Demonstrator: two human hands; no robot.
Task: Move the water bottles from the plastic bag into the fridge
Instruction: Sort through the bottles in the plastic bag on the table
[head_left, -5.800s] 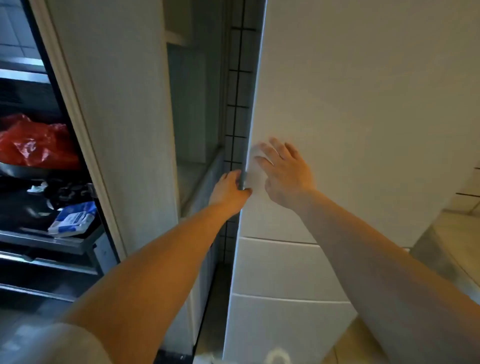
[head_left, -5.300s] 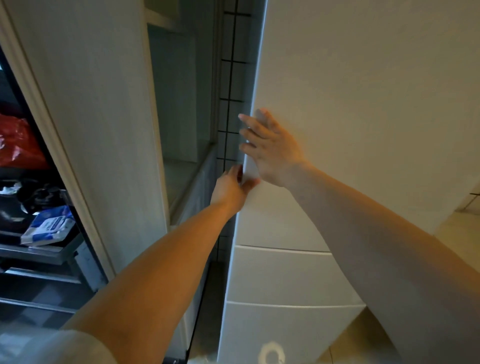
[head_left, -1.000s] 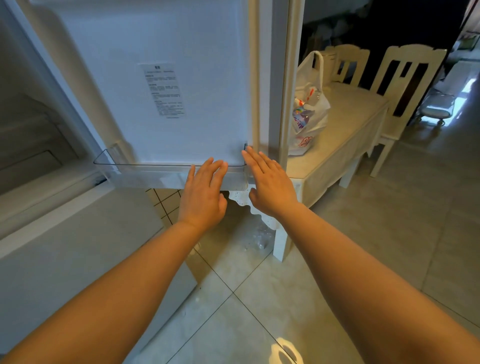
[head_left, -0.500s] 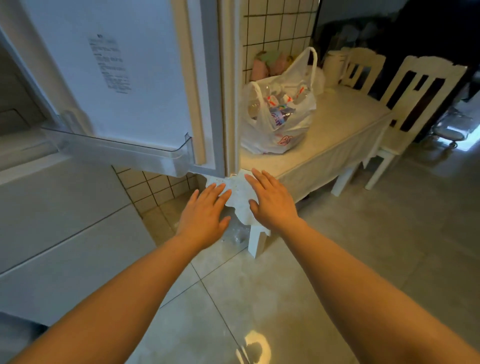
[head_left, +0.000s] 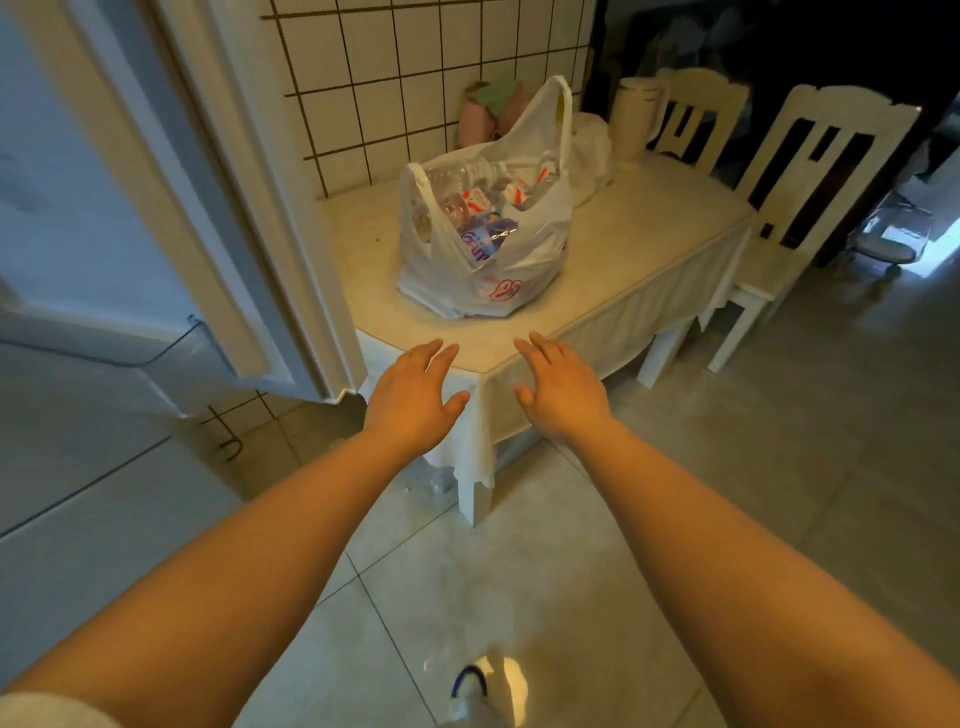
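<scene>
Fridge door (head_left: 93, 197) stands open at far left, its clear door shelf (head_left: 156, 348) visible along the lower edge. A tiled wall (head_left: 415, 62) runs behind the door's right side. Left hand (head_left: 410, 397) is extended forward, palm down, fingers straight and slightly spread, holding nothing; it hovers at the near corner of the tabletop (head_left: 649, 234). Whether it touches the edge cannot be told. Plastic bag (head_left: 483, 249) sits on the tabletop just beyond both hands, handles upright and mouth open. Water bottles (head_left: 467, 200) lie jumbled inside the bag, red-and-white labels showing. Right hand (head_left: 563, 389) mirrors the left: palm down, fingers spread, empty, near the tabletop's front edge. A white jug (head_left: 636, 117) stands at the far end of the tabletop. Two white chairs (head_left: 821, 171) stand along the right side.
</scene>
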